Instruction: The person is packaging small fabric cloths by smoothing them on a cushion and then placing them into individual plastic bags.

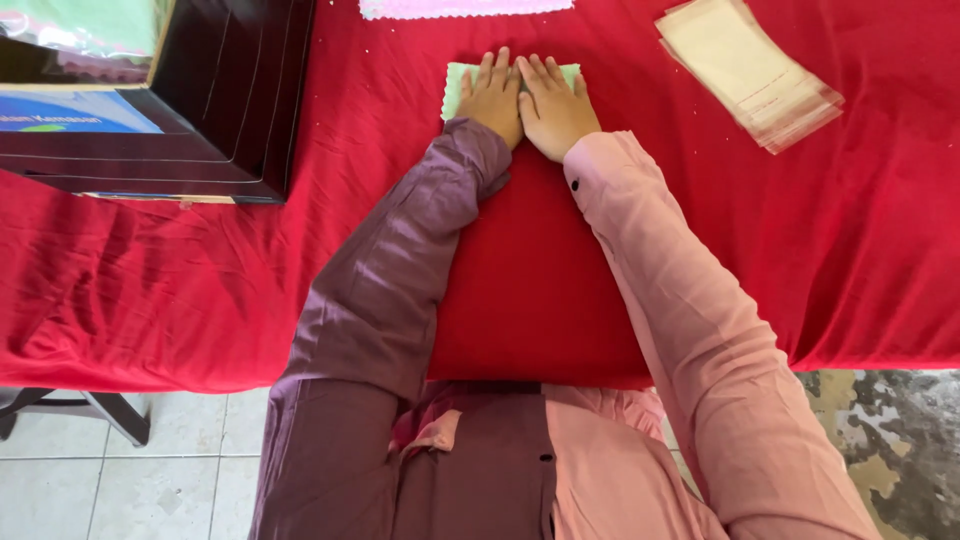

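Far left, a dark glossy open-topped cardboard box (215, 95) sits on the surface, which is draped in a wrinkled red cloth (850, 250); a blue and pale printed panel shows at the box's left side, detail unreadable. Below the cloth's hanging edge, a dark metal leg (95, 408) over pale floor tiles (150, 480).

Centre, a small pale green fabric square with a zigzag-cut edge (457, 82) lies flat on the red cloth, near the far side of the surface. The left hand (493, 98), out of a purple sleeve, lies palm down on it, grip spread flat, fingers together and straight, pinching nothing. The right hand (553, 108), out of a salmon-pink sleeve, lies palm down just beside it, touching along the inner edge, grip also flat and holding nothing. The two hands cover most of the green square; only its left edge and top corners show.

Above the hands, at the top edge, a pink fabric piece with the same zigzag edge (465, 8), mostly cut off.

Right, a fanned stack of clear plastic sleeves with tan tint (748, 70), thin, glossy, well apart from the hands. Nothing lies between the stack and the hands. Bottom right, mottled grey concrete floor (890, 450).
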